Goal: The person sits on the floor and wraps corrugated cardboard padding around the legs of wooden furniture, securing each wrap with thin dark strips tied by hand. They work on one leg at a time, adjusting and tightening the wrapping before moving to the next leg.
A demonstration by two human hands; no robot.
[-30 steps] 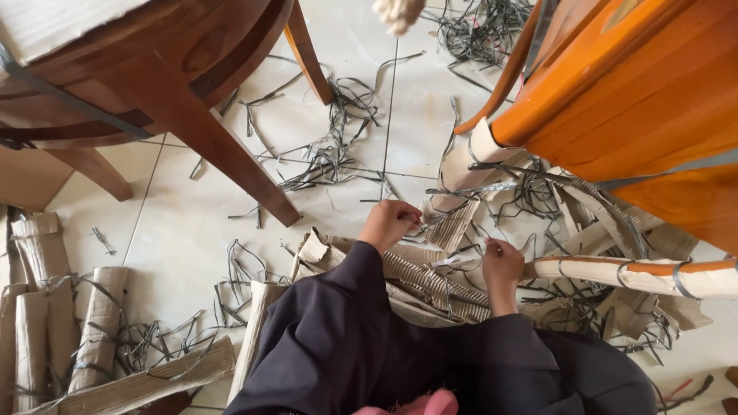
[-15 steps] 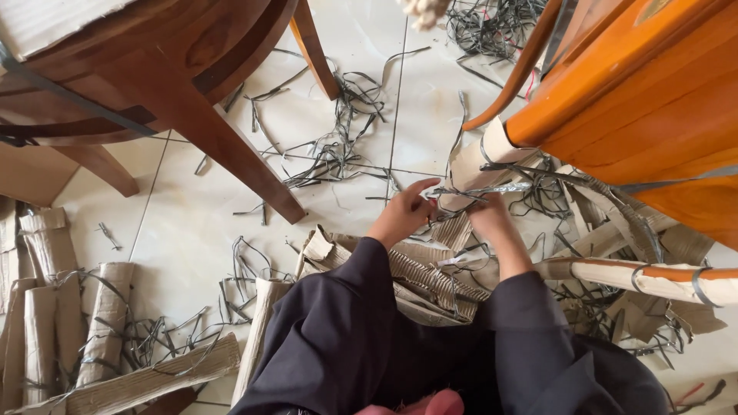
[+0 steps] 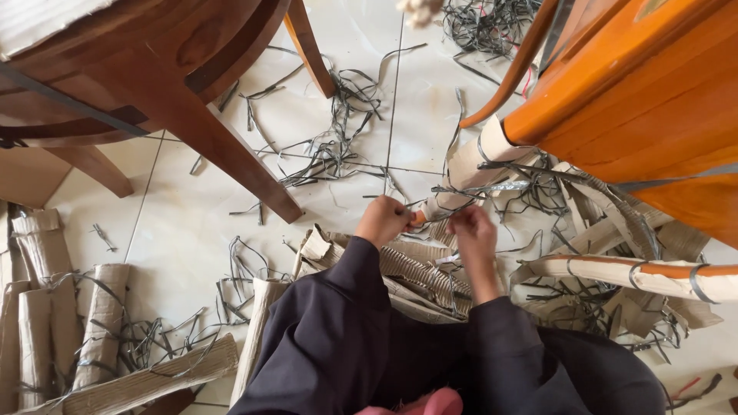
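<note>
Hands meet at the cardboard-wrapped chair leg (image 3: pixel 469 173) mid-scene: left hand (image 3: pixel 382 220) pinches its wrapped tip steady, right hand (image 3: pixel 470 230) fingers curl on grey strapping (image 3: pixel 492 188) binding it, near the orange chair (image 3: pixel 638 100).

Sleeves (image 3: pixel 338 338): I see dark navy.
Cardboard wraps (image 3: pixel 92 330): I read tan, ribbed.
Straps (image 3: pixel 338 146): grey-black.
Chair at two o'clock (image 3: pixel 646 84): orange.
Floor tiles (image 3: pixel 192 223): off-white.
</note>
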